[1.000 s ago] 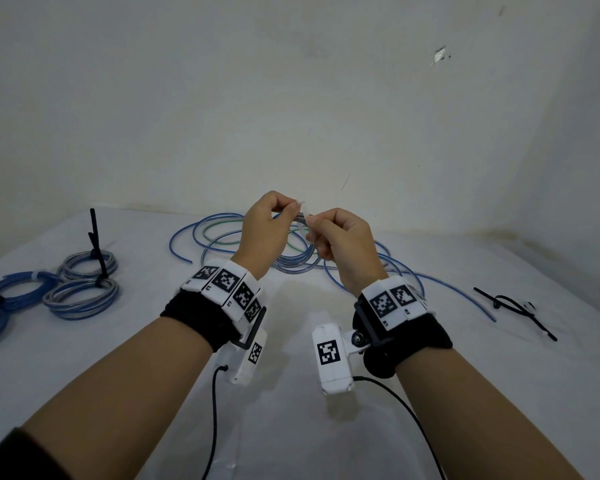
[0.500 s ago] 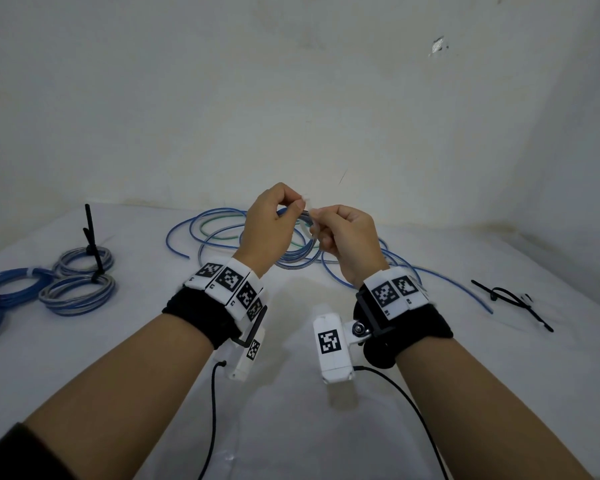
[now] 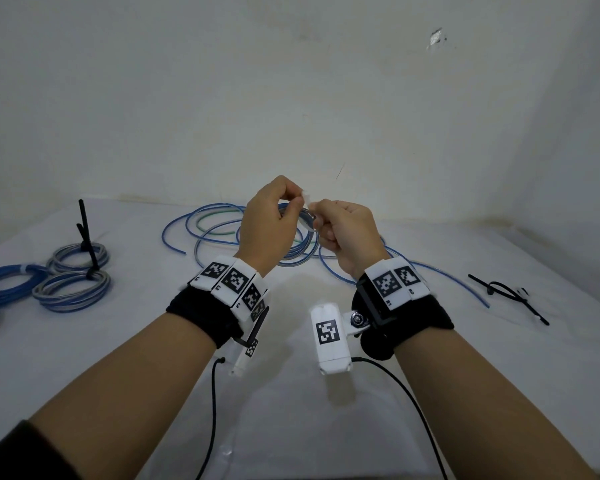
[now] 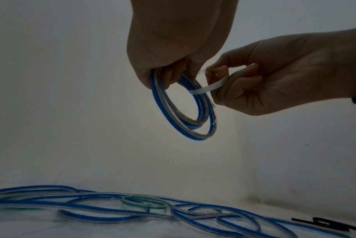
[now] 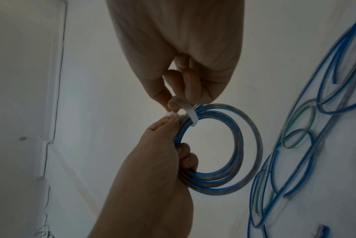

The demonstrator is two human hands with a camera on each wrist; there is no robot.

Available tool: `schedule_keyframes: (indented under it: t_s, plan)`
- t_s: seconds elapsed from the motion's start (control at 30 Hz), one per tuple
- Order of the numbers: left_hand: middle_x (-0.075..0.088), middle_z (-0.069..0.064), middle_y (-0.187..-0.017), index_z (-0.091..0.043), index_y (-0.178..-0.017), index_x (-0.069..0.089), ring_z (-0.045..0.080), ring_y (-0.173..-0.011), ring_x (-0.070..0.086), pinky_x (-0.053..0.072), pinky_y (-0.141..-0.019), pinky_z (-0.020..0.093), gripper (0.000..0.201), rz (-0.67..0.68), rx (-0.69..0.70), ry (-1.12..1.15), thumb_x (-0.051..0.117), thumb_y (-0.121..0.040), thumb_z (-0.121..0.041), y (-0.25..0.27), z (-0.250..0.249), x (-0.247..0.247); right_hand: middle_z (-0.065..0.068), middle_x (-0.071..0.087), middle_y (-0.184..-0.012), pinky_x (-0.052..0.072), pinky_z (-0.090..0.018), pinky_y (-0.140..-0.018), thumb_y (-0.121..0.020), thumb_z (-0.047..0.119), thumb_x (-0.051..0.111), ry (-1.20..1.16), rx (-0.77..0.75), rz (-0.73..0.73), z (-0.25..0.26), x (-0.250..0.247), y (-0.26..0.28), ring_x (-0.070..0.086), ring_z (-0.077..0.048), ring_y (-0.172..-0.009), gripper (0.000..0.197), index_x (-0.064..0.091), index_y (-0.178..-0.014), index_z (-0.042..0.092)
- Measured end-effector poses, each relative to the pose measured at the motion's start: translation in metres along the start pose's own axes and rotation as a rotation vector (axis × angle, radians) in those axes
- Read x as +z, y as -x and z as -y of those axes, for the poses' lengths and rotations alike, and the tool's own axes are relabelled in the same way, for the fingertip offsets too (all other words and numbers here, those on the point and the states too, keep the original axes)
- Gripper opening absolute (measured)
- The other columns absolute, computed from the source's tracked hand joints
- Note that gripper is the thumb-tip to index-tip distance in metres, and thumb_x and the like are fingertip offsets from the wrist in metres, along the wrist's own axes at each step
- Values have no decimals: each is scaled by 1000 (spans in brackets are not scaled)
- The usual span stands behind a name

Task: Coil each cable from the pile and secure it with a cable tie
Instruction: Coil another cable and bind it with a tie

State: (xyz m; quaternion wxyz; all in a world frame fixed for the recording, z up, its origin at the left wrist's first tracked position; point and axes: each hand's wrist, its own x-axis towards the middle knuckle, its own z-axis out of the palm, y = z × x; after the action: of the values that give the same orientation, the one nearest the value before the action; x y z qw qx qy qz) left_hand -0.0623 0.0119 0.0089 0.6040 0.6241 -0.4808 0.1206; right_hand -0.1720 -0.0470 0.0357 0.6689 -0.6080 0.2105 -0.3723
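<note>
A small blue and clear coil of cable (image 4: 185, 116) (image 5: 234, 161) hangs in the air above the table, gripped by my left hand (image 3: 267, 223) (image 4: 169, 48) (image 5: 156, 161). A white cable tie (image 4: 203, 88) (image 5: 190, 115) (image 3: 306, 196) loops around the coil's strands. My right hand (image 3: 347, 233) (image 4: 274, 75) (image 5: 179, 64) pinches the tie's strap beside the coil. The left thumb and forefinger pinch the tie's other end right against the right fingertips.
Loose blue cables (image 3: 215, 226) (image 4: 112, 207) (image 5: 307, 128) lie in a pile on the white table (image 3: 291, 427) behind the hands. Tied coils (image 3: 71, 289) with black ties stand at the left. Spare black cable ties (image 3: 506, 296) lie at the right.
Both hands have risen a little with the coil and tie, staying close together. The pile and tied coils have not moved.
</note>
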Motion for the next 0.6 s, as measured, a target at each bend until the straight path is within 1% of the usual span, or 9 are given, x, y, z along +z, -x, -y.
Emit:
schedule_keyframes:
  t_s: [0.07, 0.13, 0.2, 0.3, 0.37, 0.4, 0.5, 0.53, 0.6]
  plan:
    - [62, -6, -85, -11, -88, 59, 8, -81, 57, 43, -69, 21, 5, -2, 12, -5, 54, -90, -12, 0, 0, 0, 1, 41, -41, 20, -18, -37, -86, 3, 57, -26, 20, -6, 0, 1, 1, 22, -10, -37, 31, 47, -57, 5]
    - [60, -5, -84, -11, -88, 59, 2, -72, 51, 35, -64, 12, 6, -5, 37, -33, 53, -90, -10, 2, -1, 0, -2, 42, -47, 18, -19, -38, -85, 5, 58, -47, 42, -6, 0, 2, 1, 21, -10, -40, 28, 47, -60, 7]
    - [59, -4, -84, -11, -87, 59, 0, -69, 48, 32, -60, 9, 7, -11, 60, -65, 53, -90, -10, 5, -2, -1, -3, 40, -48, 17, -20, -38, -85, 5, 57, -54, 55, -12, 1, 3, 1, 21, -10, -39, 25, 46, -62, 8]
    - [59, -2, -86, -11, -88, 58, 8, -73, 52, 39, -62, 16, 7, 11, 78, -91, 53, -90, -11, 6, -2, -2, -3, 42, -49, 22, -19, -37, -86, 4, 59, -54, 47, -41, 2, 4, 1, 27, -8, -36, 21, 51, -67, 5]
    - [58, -3, -86, -11, -87, 58, 10, -72, 53, 41, -62, 20, 6, 20, 68, -108, 53, -91, -12, 6, -2, -4, -4, 47, -54, 31, -17, -38, -87, 5, 61, -42, 32, -58, 2, 6, 1, 35, -7, -36, 11, 58, -78, -1]
    - [56, -5, -84, -12, -87, 58, 7, -71, 53, 41, -61, 21, 6, 20, 64, -114, 53, -91, -13, 6, -2, -5, -5, 50, -57, 36, -16, -41, -87, 6, 62, -38, 25, -62, 2, 6, 1, 40, -6, -38, 10, 61, -87, -4]
    - [54, -9, -83, -15, -85, 58, 2, -71, 51, 40, -61, 20, 7, 21, 67, -137, 54, -90, -13, 6, -3, -7, -5, 54, -62, 45, -15, -47, -88, 10, 63, -35, 21, -34, 1, 2, -1, 49, -6, -45, 26, 58, -111, -3]
    - [55, -8, -84, -15, -85, 58, 3, -71, 51, 41, -63, 21, 7, 30, 68, -144, 55, -90, -13, 5, -3, -7, -4, 54, -62, 47, -16, -48, -89, 10, 62, -25, 14, -10, 1, 0, -1, 50, -6, -45, 27, 59, -113, -1]
    - [56, -6, -85, -14, -84, 58, 9, -73, 52, 43, -64, 26, 7, 49, 62, -164, 55, -91, -14, 3, -4, -8, -3, 55, -59, 48, -17, -48, -90, 10, 61, 3, -9, 28, 1, -1, -1, 54, -8, -44, 24, 63, -111, -1]
